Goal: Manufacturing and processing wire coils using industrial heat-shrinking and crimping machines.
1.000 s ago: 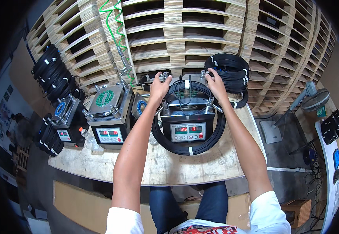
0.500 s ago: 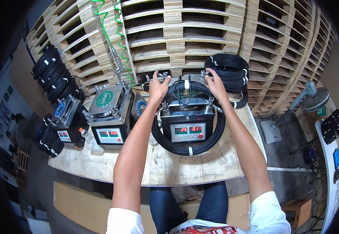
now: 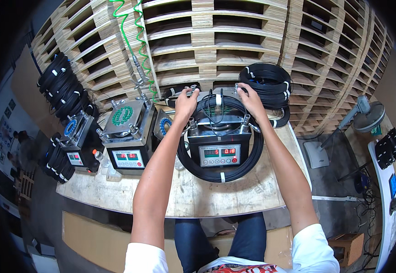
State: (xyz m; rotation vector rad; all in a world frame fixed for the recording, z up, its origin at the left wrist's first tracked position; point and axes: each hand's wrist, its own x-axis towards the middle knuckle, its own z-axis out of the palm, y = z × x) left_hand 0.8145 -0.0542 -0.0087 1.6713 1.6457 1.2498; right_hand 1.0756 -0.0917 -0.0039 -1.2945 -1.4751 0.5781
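Note:
Both arms reach forward over a black and metal tabletop tester [image 3: 219,155] with a lit red digit display. At its back left corner my left hand [image 3: 186,103] has its fingers closed around a metal clamp knob [image 3: 194,87]. My right hand [image 3: 251,102] pinches the matching knob [image 3: 236,85] at the back right corner. A black cable coil [image 3: 245,170] bound with white ties hangs around the tester's front, its upper part lying over the top plate. Two more metal knobs stand at the front corners. The undersides of my fingers are hidden.
Left of my arm stand a larger tester [image 3: 124,136] with green rings on top and a smaller one [image 3: 75,141] with blue rings. Black cable coils [image 3: 264,84] are stacked back right, others [image 3: 59,84] far left. Wooden pallets [image 3: 202,38] rise behind the table [image 3: 216,200]. A fan [image 3: 368,118] stands right.
My fingers have shifted slightly on the two back knobs. The digits on the testers' displays differ. The cable coil has stayed in place.

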